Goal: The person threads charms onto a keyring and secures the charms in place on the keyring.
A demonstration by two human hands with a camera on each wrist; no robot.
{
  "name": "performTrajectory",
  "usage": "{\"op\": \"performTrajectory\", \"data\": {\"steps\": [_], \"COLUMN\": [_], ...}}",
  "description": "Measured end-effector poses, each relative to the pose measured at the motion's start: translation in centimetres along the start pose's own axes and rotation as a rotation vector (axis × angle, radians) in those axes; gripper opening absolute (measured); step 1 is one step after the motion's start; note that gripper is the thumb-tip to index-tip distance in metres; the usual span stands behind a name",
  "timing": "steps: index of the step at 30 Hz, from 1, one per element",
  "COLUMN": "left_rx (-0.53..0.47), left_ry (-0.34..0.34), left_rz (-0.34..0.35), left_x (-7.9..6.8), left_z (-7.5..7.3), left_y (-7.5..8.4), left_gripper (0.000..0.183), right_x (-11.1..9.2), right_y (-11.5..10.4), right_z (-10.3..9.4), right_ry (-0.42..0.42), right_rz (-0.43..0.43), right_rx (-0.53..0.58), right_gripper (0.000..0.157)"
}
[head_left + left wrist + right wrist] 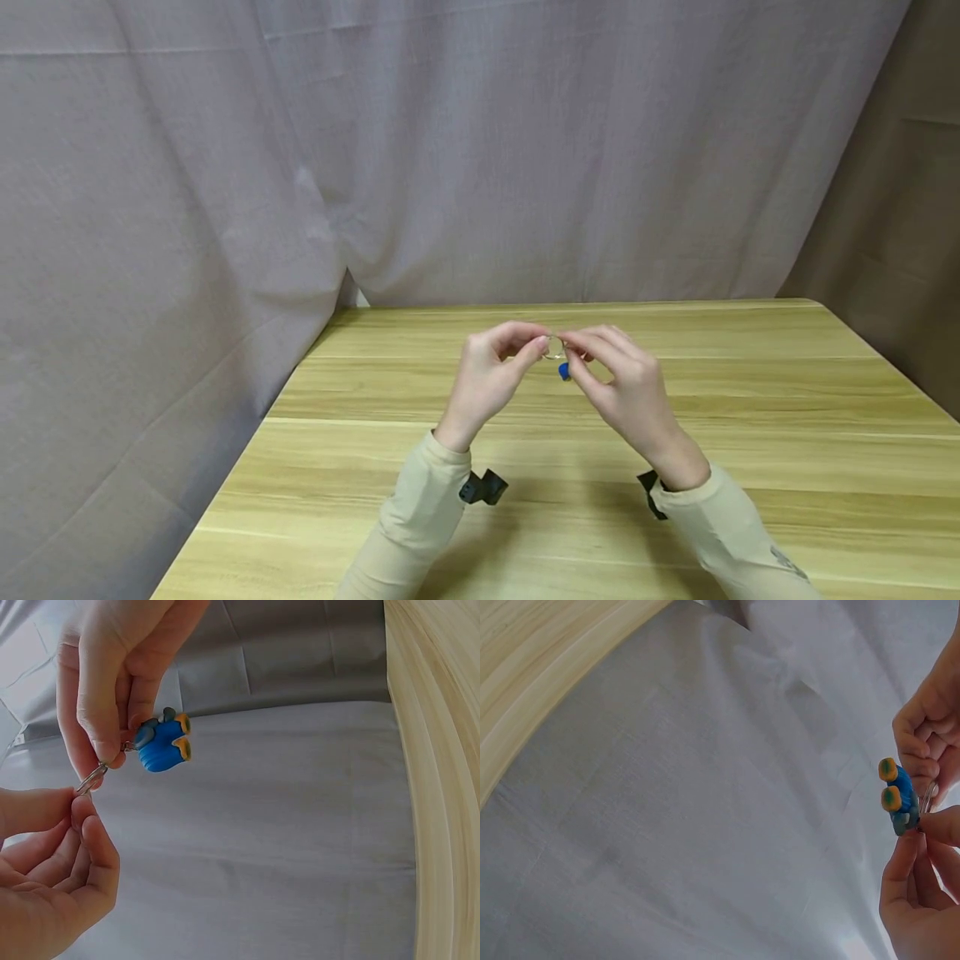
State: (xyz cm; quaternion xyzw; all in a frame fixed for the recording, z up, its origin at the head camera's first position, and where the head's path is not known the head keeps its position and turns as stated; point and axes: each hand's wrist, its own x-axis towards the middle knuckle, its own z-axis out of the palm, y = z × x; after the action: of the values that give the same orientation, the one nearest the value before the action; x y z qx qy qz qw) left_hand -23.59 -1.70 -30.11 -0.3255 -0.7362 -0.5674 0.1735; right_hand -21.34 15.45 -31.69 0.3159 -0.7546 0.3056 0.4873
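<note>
Both hands are raised over the wooden table, fingertips close together at a thin metal key ring (554, 357). My left hand (491, 375) pinches the ring's left side between thumb and forefinger. On the opposite side, my right hand (628, 379) pinches the ring near its short connecting link. A small blue figurine charm (161, 744) with two orange-yellow feet hangs from that link, just below the right fingertips. In the right wrist view the charm (898, 796) shows its feet, with green soles, toward the camera. Fingertips cover parts of the ring.
The light wood-grain table (360, 467) stretches beneath both forearms. Grey cloth (480, 167) hangs behind it and down the left side, with a darker brownish cloth (892, 217) on the right. A black strap-on mount (483, 487) sits at the left wrist.
</note>
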Motion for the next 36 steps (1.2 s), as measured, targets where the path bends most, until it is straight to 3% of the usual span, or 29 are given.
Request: {"op": "performTrajectory", "data": {"steps": [15,20,26,32,36], "left_rx": [0.025,-0.117,-0.324,-0.501,-0.53], "left_ry": [-0.042,-0.038,-0.012,-0.028,-0.035], "left_rz": [-0.035,-0.145,-0.238,-0.265,-0.237], "left_x": [0.02,0.11,0.13,0.04,0.02], "left_z": [0.02,0.18,0.3,0.43,0.72], "left_y": [-0.24,-0.12,-0.06,0.18,0.17], "left_gripper": [0.015,0.016,0.02,0.031,0.035], "right_x": [-0.29,-0.11,-0.14,-0.3,-0.25], "right_y": [0.12,0.07,0.24,0.2,0.09], "right_z": [0.18,0.17,0.0,-0.14,-0.26], "right_ry": [-0.006,-0.013,-0.095,-0.12,-0.103], "right_rz": [-0.06,-0.023,0.031,0.095,0.123], "right_rx": [-0.044,-0.036,-0.029,0.024,0.059], "right_gripper": [0.022,0.021,0.016,0.013,0.012]}}
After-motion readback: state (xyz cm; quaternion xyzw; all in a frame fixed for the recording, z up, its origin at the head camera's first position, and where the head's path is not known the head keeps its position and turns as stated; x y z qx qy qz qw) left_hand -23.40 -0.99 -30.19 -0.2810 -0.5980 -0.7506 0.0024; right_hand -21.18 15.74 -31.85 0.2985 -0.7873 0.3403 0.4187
